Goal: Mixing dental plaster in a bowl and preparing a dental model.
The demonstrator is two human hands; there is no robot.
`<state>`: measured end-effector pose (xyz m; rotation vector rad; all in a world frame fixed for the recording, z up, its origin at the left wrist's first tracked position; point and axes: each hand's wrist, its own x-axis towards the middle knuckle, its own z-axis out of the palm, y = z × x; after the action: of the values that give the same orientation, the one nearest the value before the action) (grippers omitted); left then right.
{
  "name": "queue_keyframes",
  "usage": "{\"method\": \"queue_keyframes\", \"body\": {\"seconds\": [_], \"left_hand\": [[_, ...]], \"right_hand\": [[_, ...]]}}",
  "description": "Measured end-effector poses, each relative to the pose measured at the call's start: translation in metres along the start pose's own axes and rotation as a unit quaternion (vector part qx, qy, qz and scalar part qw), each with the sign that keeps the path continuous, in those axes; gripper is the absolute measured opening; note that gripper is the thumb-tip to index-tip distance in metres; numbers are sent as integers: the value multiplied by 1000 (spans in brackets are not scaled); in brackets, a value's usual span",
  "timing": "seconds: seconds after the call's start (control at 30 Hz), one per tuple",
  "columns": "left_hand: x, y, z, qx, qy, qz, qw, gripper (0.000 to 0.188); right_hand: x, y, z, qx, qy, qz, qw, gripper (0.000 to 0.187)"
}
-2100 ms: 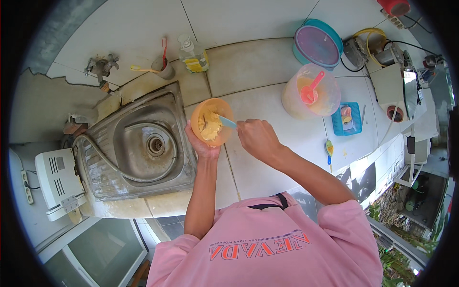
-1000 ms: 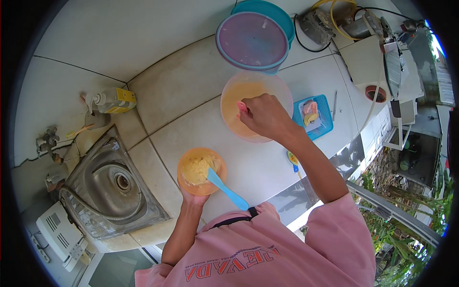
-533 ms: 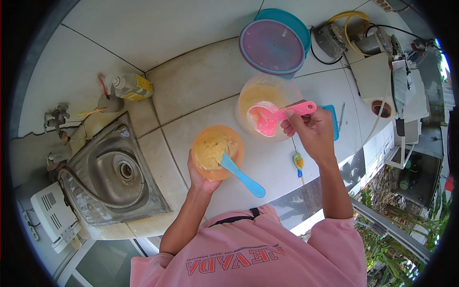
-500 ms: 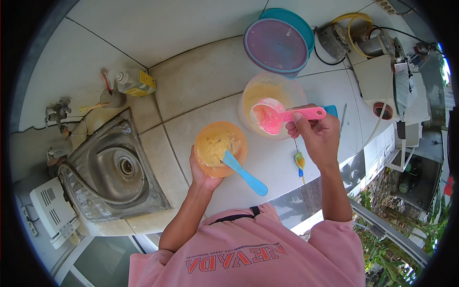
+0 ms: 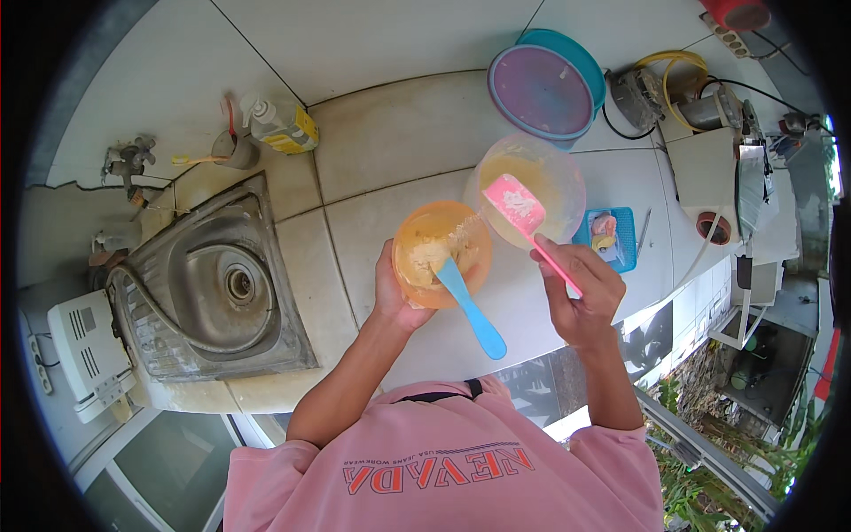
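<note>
My left hand point(image 5: 395, 294) grips the near rim of a small orange bowl point(image 5: 418, 238) above the tiled counter. Pale yellow dough lies in it, and a blue spatula point(image 5: 470, 308) rests inside with its handle sticking out toward me. My right hand point(image 5: 581, 293) holds a pink spatula point(image 5: 522, 211) by the handle. Its blade, smeared with batter, hovers between the orange bowl and a larger clear bowl point(image 5: 558, 182) of yellow batter just behind it.
A steel sink point(image 5: 213, 293) lies to the left, with a tap, a cup and a yellow bottle point(image 5: 284, 129) behind it. A lidded blue tub point(image 5: 542, 87) stands at the back. A small blue tray point(image 5: 612, 238), cables and an appliance sit right.
My right hand left the blue spatula in the orange bowl, reached into the clear bowl and lifted out the pink spatula, which now swings left toward the orange bowl.
</note>
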<state>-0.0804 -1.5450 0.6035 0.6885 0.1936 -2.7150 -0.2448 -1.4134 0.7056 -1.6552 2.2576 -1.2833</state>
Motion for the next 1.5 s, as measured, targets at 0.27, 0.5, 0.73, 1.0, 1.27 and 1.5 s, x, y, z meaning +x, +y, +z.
{"method": "queue_keyframes", "body": {"seconds": [0.27, 0.5, 0.73, 1.0, 1.27, 1.5], "left_hand": [[4, 2, 0, -28, 3, -5, 1000, 51], [-2, 7, -7, -19, 42, 22, 999, 51], [0, 4, -6, -27, 22, 16, 999, 52], [10, -4, -1, -17, 39, 11, 999, 53], [9, -5, 10, -14, -7, -4, 1000, 52], [8, -3, 2, -41, -8, 32, 999, 56]], "right_hand": [[30, 61, 15, -42, -162, 197, 966, 17], [46, 70, 37, -78, -329, 176, 924, 24], [31, 72, 5, 130, -68, 338, 930, 18], [-9, -14, 0, 43, 38, 38, 998, 24], [-5, 5, 6, 105, 87, 134, 982, 24], [9, -26, 1, -31, -116, 251, 960, 44]]}}
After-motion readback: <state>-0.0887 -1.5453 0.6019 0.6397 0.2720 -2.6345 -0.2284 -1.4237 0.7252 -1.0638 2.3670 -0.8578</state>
